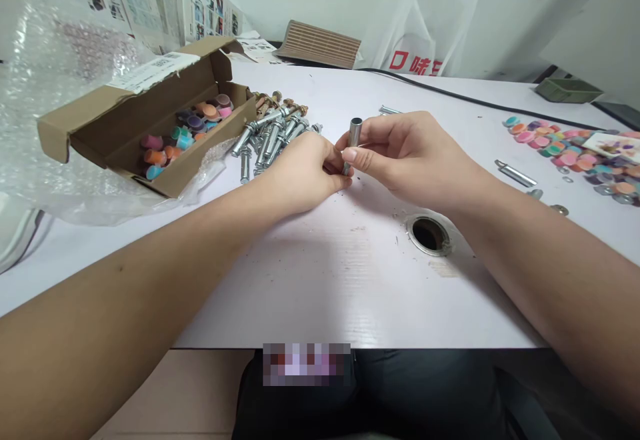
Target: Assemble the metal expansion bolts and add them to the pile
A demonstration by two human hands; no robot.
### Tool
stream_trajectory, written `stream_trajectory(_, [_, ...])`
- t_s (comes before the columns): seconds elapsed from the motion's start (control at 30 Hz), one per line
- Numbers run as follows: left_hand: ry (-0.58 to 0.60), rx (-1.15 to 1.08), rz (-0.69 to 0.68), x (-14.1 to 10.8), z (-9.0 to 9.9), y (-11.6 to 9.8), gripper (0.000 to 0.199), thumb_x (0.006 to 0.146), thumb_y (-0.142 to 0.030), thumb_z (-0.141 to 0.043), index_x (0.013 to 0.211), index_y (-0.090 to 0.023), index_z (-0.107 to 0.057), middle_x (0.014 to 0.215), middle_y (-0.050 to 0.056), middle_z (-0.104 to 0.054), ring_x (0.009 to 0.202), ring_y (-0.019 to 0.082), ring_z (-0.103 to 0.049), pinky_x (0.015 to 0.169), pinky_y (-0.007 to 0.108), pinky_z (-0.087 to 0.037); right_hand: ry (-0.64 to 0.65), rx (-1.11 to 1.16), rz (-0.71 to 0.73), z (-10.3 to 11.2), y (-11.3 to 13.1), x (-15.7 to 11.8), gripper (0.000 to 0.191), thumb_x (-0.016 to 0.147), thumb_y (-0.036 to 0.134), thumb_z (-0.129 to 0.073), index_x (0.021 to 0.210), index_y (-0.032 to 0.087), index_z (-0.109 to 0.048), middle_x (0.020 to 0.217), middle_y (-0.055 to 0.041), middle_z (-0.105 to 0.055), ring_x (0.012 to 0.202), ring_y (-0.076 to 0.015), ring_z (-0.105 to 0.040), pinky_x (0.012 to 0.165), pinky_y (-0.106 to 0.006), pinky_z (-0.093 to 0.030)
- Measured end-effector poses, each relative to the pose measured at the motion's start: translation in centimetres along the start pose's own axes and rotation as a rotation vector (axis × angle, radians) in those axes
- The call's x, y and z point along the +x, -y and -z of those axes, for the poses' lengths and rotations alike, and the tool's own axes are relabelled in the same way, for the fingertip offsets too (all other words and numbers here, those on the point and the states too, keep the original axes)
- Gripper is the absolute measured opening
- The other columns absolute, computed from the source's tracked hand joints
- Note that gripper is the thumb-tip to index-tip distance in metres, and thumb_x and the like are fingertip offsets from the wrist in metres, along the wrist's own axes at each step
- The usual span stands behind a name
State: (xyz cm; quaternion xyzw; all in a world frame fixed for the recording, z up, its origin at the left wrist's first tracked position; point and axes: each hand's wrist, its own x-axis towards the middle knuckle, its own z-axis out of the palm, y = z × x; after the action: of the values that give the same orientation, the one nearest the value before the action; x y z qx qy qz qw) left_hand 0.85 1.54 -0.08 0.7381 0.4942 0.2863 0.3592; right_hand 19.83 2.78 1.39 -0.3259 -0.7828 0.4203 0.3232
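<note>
A shiny metal sleeve (355,132), a short tube with its open end up, stands nearly upright between my hands above the white table. My right hand (407,153) pinches it between thumb and fingers around the middle. The fingers of my left hand (310,167) are closed around its lower end, and they hide whether a bolt sits inside. Just behind my left hand is a pile of silver expansion bolts (273,135) with nuts and washers. Several brass-coloured bolts (295,108) lie at the back of that pile.
An open cardboard box (200,153) with colourful plastic caps rests on bubble wrap at left. On the right are scattered caps (555,143), a loose metal sleeve (517,175) and washers. A round metal-rimmed hole (415,237) opens in the table. A black cable (450,95) crosses the back.
</note>
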Motion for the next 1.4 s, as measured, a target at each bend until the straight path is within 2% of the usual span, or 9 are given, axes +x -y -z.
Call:
stream_trajectory(0.3, [0.008, -0.015, 0.05, -0.4, -0.01, -0.34, 0.009, 0.079, -0.014, -0.071, 0.07, -0.015, -0.073, 0.065, -0.002, -0.063, 0.068, 0.013, -0.053, 0.071, 0.03, -0.041, -0.011, -0.015, 0.011, -0.24, 0.26, -0.47, 0.011, 0.093, 0.032, -0.08, 0.093, 0.021, -0.08, 0.105, -0.0035, -0.078, 0.097, -0.0196, -0.073, 0.092, -0.035, -0.064])
stream_trajectory(0.43, [0.003, 0.001, 0.045, -0.4, -0.09, -0.3, 0.01, 0.081, -0.017, -0.07, 0.072, -0.014, -0.073, 0.066, -0.001, -0.061, 0.069, 0.013, -0.051, 0.068, 0.029, -0.041, -0.015, -0.054, -0.033, -0.01, 0.55, -0.61, 0.022, 0.091, 0.042, -0.084, 0.092, 0.02, -0.08, 0.104, -0.0049, -0.078, 0.095, -0.0211, -0.073, 0.088, -0.036, -0.065])
stream_trajectory(0.67, [0.016, 0.008, 0.068, -0.46, 0.02, -0.54, 0.015, 0.082, -0.02, -0.071, 0.068, -0.015, -0.07, 0.062, -0.002, -0.053, 0.066, 0.012, -0.046, 0.066, 0.029, -0.039, -0.013, -0.059, -0.017, -0.06, 0.46, -0.98, 0.033, 0.089, 0.053, -0.086, 0.092, 0.02, -0.08, 0.104, -0.0053, -0.078, 0.097, -0.0205, -0.073, 0.094, -0.038, -0.065])
stream_trajectory(0.77, [0.026, 0.007, 0.061, -0.56, 0.05, -0.61, 0.024, 0.082, -0.018, -0.07, 0.06, -0.017, -0.06, 0.058, -0.003, -0.045, 0.062, 0.011, -0.039, 0.066, 0.03, -0.037, -0.084, -0.024, 0.003, -0.24, 0.27, -0.95, 0.045, 0.082, 0.059, -0.09, 0.103, 0.02, -0.079, 0.108, -0.0062, -0.077, 0.097, -0.0198, -0.072, 0.091, -0.036, -0.065])
stream_trajectory(0.83, [0.032, 0.014, 0.038, -0.55, 0.08, -0.55, 0.021, 0.082, -0.018, -0.069, 0.062, -0.017, -0.062, 0.06, -0.003, -0.048, 0.063, 0.011, -0.041, 0.068, 0.031, -0.038, -0.147, -0.007, 0.024, -0.36, 0.23, -0.88, 0.052, 0.078, 0.06, -0.092, 0.108, 0.02, -0.078, 0.111, -0.007, -0.076, 0.098, -0.0193, -0.072, 0.09, -0.034, -0.065])
stream_trajectory(0.9, [0.029, 0.019, 0.025, -0.47, 0.13, -0.42, 0.017, 0.081, -0.02, -0.07, 0.065, -0.018, -0.064, 0.063, -0.003, -0.053, 0.065, 0.012, -0.045, 0.068, 0.031, -0.039, -0.158, -0.016, 0.03, -0.44, 0.27, -0.81, 0.045, 0.08, 0.056, -0.092, 0.104, 0.02, -0.078, 0.109, -0.0071, -0.077, 0.097, -0.019, -0.073, 0.091, -0.033, -0.065])
stream_trajectory(1.07, [0.036, 0.025, 0.067, -0.27, 0.18, -0.23, 0.022, 0.08, -0.021, -0.072, 0.061, -0.018, -0.061, 0.058, -0.004, -0.048, 0.06, 0.011, -0.041, 0.063, 0.03, -0.035, -0.116, -0.051, 0.002, -0.45, 0.31, -0.63, 0.02, 0.089, 0.039, -0.085, 0.095, 0.02, -0.081, 0.101, -0.0046, -0.079, 0.092, -0.0178, -0.074, 0.092, -0.034, -0.065])
stream_trajectory(1.27, [0.01, 0.039, 0.036, -0.31, -0.14, -0.3, 0.012, 0.079, -0.02, -0.072, 0.069, -0.017, -0.067, 0.064, -0.002, -0.058, 0.066, 0.013, -0.05, 0.067, 0.031, -0.038, -0.14, -0.03, 0.016, -0.44, 0.08, -0.71, 0.027, 0.083, 0.044, -0.091, 0.094, 0.02, -0.083, 0.098, -0.0052, -0.079, 0.091, -0.0205, -0.075, 0.09, -0.037, -0.066])
stream_trajectory(1.4, [-0.014, 0.059, 0.034, -0.21, -0.18, -0.36, 0.015, 0.075, -0.018, -0.074, 0.065, -0.018, -0.063, 0.059, -0.003, -0.053, 0.064, 0.013, -0.047, 0.066, 0.031, -0.038, -0.128, -0.045, 0.026, -0.51, -0.21, -0.73, 0.023, 0.085, 0.041, -0.09, 0.096, 0.021, -0.085, 0.1, -0.0055, -0.079, 0.091, -0.0203, -0.075, 0.085, -0.036, -0.067])
